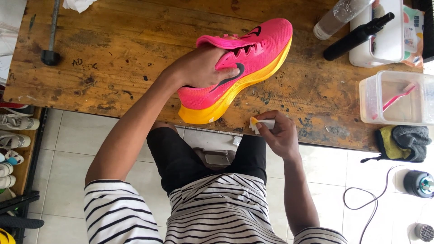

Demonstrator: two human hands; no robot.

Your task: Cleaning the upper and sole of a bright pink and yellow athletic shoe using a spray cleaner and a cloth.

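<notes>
- Pink and orange, the running shoe (237, 68) lies on its side near the front edge of our wooden worktop (126, 49), sole toward us.
- Our left hand (203, 68) closes around the shoe's upper, fingers curled over the collar and thumb pressed on the side, pinning it down.
- Our right hand (279, 131) pinches a small white pad (260, 124), stained orange at one end, at the front edge, just below the sole and not touching it.
- Toward the right edge sit a clear tub (393, 97) with a pink toothbrush (398, 97), a black spray bottle (357, 36) and folded cloths (404, 142).
- A hammer (51, 34) rests near the back left corner.
</notes>
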